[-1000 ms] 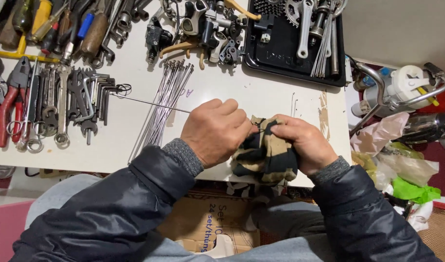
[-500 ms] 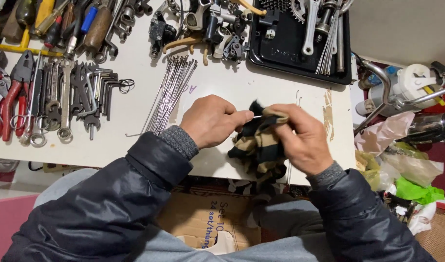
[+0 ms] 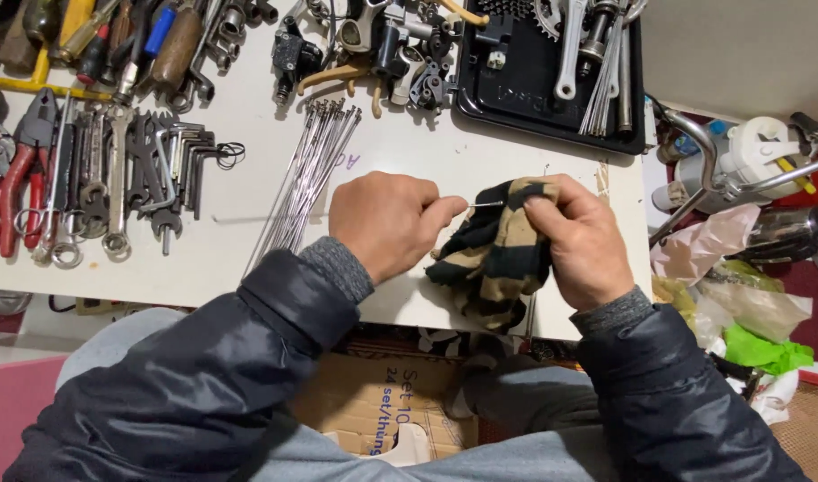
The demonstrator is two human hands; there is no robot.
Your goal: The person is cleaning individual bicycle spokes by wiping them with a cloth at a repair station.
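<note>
Head view: at the centre of the frame the left hand [image 3: 386,223] pinches one thin metal spoke [image 3: 485,204] between thumb and forefinger, fingers together on its end. The right hand [image 3: 587,241] has its fingers clamped around a striped tan-and-black rag [image 3: 494,259], bunched over the spoke, seemingly so the cloth can wipe it. More spokes [image 3: 306,174] lie bundled just left, within reach on the white bench [image 3: 248,259]; wrenches [image 3: 114,178] sit far left.

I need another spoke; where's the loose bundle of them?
Head view: the spoke bundle lies on the white table, just left of the left hand, right of the wrenches.
</note>
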